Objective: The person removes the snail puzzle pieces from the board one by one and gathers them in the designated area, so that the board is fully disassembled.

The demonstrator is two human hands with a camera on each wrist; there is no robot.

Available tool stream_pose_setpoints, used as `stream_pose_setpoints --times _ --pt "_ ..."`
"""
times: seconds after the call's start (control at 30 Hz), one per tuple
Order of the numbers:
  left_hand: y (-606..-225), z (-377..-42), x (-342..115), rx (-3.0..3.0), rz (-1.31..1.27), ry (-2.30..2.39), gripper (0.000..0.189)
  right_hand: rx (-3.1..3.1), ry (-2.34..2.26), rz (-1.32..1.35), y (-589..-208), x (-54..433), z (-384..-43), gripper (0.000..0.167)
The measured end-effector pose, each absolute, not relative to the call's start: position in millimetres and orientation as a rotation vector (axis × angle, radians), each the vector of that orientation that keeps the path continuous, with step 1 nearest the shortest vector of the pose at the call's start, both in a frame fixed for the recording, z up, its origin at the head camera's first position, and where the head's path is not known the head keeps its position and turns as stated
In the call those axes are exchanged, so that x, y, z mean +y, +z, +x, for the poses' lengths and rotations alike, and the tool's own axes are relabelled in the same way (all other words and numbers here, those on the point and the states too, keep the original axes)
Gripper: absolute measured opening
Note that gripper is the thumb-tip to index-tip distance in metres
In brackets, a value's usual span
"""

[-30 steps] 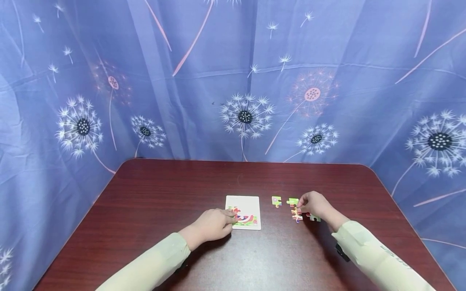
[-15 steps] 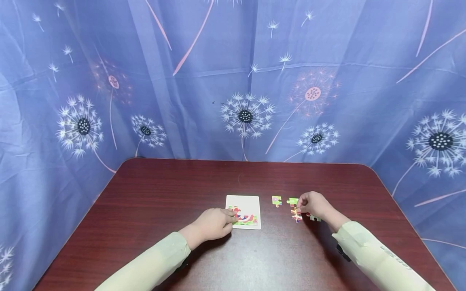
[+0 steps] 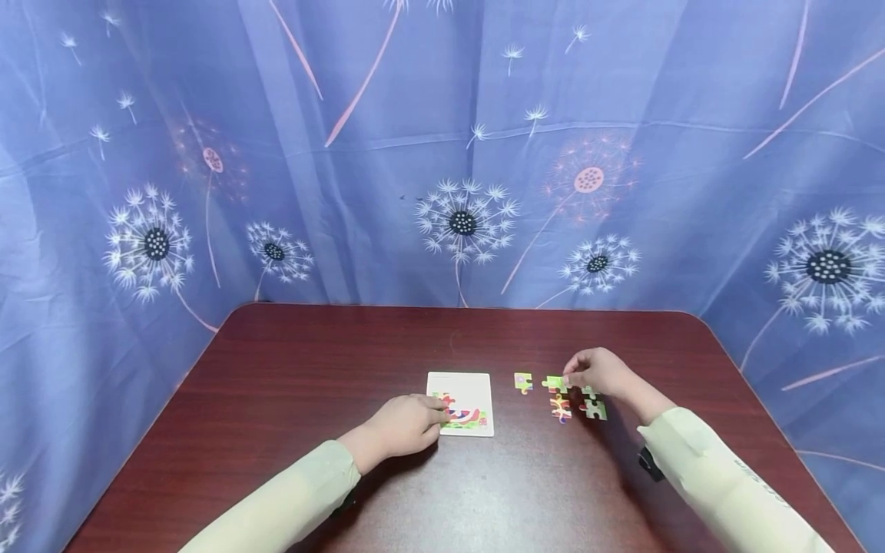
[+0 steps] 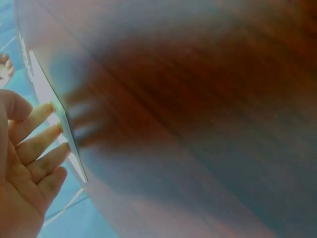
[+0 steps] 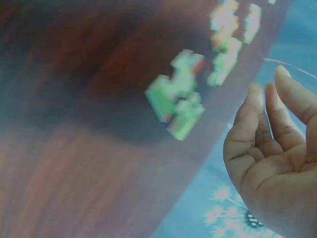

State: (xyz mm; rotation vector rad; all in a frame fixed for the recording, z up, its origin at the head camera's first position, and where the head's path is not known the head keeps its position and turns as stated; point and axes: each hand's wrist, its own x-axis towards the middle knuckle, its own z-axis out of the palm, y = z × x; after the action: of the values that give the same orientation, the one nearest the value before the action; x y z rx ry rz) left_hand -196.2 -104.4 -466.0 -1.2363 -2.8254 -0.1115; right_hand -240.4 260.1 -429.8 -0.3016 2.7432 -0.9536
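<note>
A white puzzle board (image 3: 472, 384), partly filled with a red, green and purple picture, lies mid-table. My left hand (image 3: 404, 425) rests on its left side; in the left wrist view the extended fingers touch the edge of the board (image 4: 44, 89). To the right lie loose jigsaw pieces: a green one (image 3: 554, 382), a red-and-yellow one (image 3: 561, 407) below it, and green ones (image 3: 595, 408) further right. My right hand (image 3: 608, 374) hovers over this group, fingertips by the upper green piece. In the right wrist view the hand (image 5: 277, 148) is loosely bent, thumb apart, nothing between.
Another green puzzle piece (image 3: 522, 382) with a pink spot lies between the board and the group. The dark red wooden table (image 3: 332, 346) ends at a blue dandelion-print curtain (image 3: 387, 192) behind and at both sides.
My right hand has moved slightly up and away from the red-and-yellow piece to beside the upper green one, uncovering more of the green pieces on the right. The left hand stays put.
</note>
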Motion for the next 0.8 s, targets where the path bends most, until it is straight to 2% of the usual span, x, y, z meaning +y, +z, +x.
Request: stream_pose_setpoints --times 0.33,0.53,0.8 --pt "-466.2 -191.5 -105.5 -2.773 -1.242 -0.085 0.029 2.720 -1.078 -0.336 -410.4 234.1 -239.6 0.020" --pt "-466.0 -188.3 -108.3 -2.759 -1.234 -0.070 0.027 2.751 -1.103 -0.424 -416.3 203.4 -234.8 0.018" --pt "-471.3 -181.7 -112.1 -2.707 -1.262 -0.012 0.027 2.653 -1.277 -0.326 -434.2 163.6 -229.4 0.018"
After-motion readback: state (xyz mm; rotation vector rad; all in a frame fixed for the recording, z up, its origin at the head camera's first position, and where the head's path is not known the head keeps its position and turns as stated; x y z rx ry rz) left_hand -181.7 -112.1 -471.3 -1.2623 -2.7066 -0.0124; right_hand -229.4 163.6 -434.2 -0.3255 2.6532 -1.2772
